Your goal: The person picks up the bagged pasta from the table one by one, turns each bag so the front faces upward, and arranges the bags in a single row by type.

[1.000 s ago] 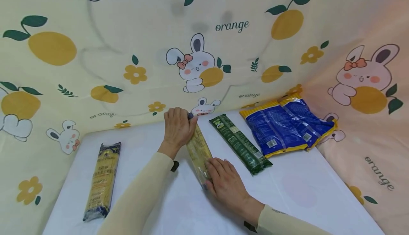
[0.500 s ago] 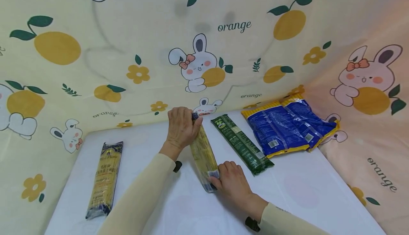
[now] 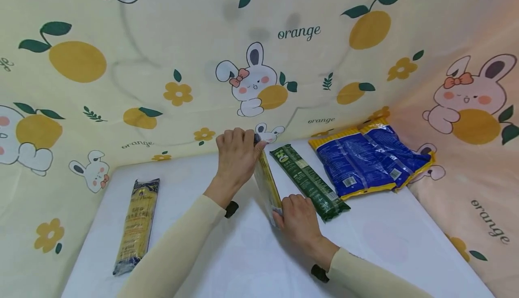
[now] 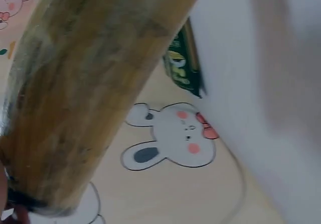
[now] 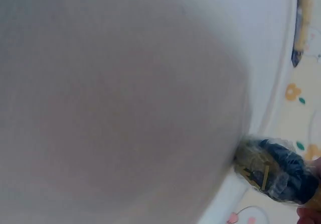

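Both hands hold one clear-wrapped pack of spaghetti (image 3: 268, 183), which is tilted up on its narrow side over the middle of the table. The left hand (image 3: 237, 158) grips its far, dark-blue end, with the thumb along the top. At the near end the right hand (image 3: 302, 221) pinches the wrapper between thumb and fingers. The yellow strands of the spaghetti pack (image 4: 95, 88) fill much of the left wrist view. In the right wrist view, a crinkled dark-blue end of the spaghetti pack (image 5: 288, 174) shows at the lower right.
Another spaghetti pack (image 3: 138, 221) lies at the left of the white table (image 3: 227, 262). Right of the hands is a long green packet (image 3: 306, 181). Blue-and-yellow bags (image 3: 357, 163) lie at the back right, by the printed cloth (image 3: 194, 32) hanging behind.
The held spaghetti pack has turned from flatter onto its narrow side and its near end has risen. The right hand moved from lying over the pack to pinching its near end.
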Demonstrator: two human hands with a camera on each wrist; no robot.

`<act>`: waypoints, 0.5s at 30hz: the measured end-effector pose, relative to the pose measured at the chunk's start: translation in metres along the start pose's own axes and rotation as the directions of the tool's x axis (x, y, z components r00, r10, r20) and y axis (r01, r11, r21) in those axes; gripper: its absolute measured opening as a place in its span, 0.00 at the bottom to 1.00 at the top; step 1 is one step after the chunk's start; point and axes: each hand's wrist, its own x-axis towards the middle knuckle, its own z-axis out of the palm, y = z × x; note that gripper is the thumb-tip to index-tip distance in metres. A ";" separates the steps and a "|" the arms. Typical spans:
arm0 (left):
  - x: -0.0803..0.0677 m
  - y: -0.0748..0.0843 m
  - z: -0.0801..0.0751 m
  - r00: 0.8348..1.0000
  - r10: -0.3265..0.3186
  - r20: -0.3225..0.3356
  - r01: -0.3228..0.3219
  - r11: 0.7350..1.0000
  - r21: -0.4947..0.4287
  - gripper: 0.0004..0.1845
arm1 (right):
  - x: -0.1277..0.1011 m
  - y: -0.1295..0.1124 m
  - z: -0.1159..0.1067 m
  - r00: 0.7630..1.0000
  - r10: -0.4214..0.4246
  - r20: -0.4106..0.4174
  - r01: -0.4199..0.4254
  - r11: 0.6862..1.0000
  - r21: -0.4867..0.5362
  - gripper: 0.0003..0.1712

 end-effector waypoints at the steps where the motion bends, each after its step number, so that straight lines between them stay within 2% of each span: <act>1: 0.001 0.002 -0.002 1.000 -0.002 0.011 0.002 1.000 0.011 0.27 | 0.000 -0.001 0.001 1.000 -0.021 -0.017 0.021 1.000 -0.022 0.24; 4: 0.004 0.007 -0.008 0.999 -0.019 0.034 0.018 1.000 0.024 0.29 | 0.001 -0.006 0.003 0.997 -0.070 -0.043 0.066 0.995 -0.078 0.26; 9: 0.004 0.008 -0.011 0.997 -0.031 0.066 0.029 0.999 0.023 0.33 | 0.001 -0.016 0.003 0.995 -0.101 -0.014 0.098 0.988 -0.120 0.29; 12: 0.002 0.004 -0.011 0.997 -0.009 0.071 0.007 1.000 0.016 0.31 | -0.001 -0.022 0.002 0.993 -0.118 -0.006 0.117 0.987 -0.112 0.31; 15: -0.003 -0.003 -0.011 0.996 0.019 0.088 -0.015 0.999 -0.037 0.25 | -0.006 -0.024 0.000 0.992 -0.129 0.009 0.129 0.989 -0.076 0.28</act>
